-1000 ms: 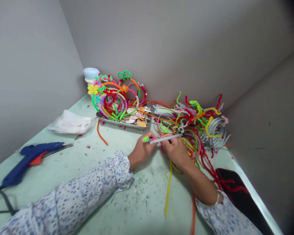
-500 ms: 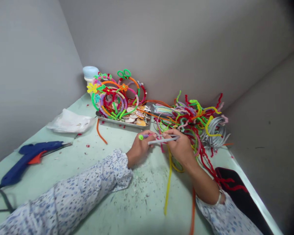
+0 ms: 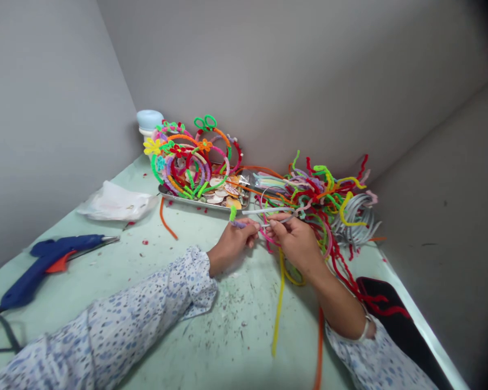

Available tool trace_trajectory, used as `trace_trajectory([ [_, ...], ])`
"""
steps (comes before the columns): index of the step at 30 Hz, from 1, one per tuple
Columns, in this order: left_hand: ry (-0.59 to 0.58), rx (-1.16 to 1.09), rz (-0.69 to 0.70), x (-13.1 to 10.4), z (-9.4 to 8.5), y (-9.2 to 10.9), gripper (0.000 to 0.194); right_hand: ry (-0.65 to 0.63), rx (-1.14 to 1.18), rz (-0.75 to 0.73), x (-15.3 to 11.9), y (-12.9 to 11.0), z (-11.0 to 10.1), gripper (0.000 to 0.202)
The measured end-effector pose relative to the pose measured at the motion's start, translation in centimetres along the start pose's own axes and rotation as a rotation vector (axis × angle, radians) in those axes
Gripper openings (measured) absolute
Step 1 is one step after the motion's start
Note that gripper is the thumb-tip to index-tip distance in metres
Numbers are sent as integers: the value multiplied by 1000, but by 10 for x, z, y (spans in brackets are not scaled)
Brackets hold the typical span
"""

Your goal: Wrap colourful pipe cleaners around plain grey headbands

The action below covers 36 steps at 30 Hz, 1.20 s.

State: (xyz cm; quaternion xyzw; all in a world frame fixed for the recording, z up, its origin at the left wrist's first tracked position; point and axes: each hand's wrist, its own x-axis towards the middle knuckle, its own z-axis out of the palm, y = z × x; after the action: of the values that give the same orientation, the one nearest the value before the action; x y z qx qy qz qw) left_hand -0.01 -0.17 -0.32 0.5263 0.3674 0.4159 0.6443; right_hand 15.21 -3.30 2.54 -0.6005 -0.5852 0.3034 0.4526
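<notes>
My left hand (image 3: 232, 246) pinches the wrapped end of a thin grey headband (image 3: 268, 211). A purple and green pipe cleaner (image 3: 233, 213) covers that end, its green tip standing up above my fingers. Close beside it, my right hand (image 3: 300, 246) is closed with thumb and finger on the bare part of the same band. The other end of the band loops back behind my right hand and points left, above both hands. Where exactly the wrapping stops is too small to tell.
Decorated headbands (image 3: 183, 162) stand in a metal tray (image 3: 203, 206) of cut-out pieces. Loose pipe cleaners (image 3: 321, 189) and grey headbands (image 3: 355, 222) pile up at right. A blue glue gun (image 3: 65, 254), plastic bag (image 3: 116, 201), lidded bottle (image 3: 149, 120) and dark phone (image 3: 384, 309) lie around.
The headband has turned in my hands: its free end has risen from in front of my fingers to above them. The green tip has swung from pointing left to pointing up.
</notes>
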Motion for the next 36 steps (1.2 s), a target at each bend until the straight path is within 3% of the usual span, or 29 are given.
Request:
trace_trajectory([
  [7, 1, 40, 16, 1, -1, 2, 29, -1, 47, 83, 1, -1, 1, 23],
  [18, 39, 7, -20, -2, 2, 5, 27, -29, 124, 139, 1, 1, 3, 23],
  [36, -31, 29, -27, 2, -3, 1, 30, -81, 196, 166, 2, 2, 1, 18],
])
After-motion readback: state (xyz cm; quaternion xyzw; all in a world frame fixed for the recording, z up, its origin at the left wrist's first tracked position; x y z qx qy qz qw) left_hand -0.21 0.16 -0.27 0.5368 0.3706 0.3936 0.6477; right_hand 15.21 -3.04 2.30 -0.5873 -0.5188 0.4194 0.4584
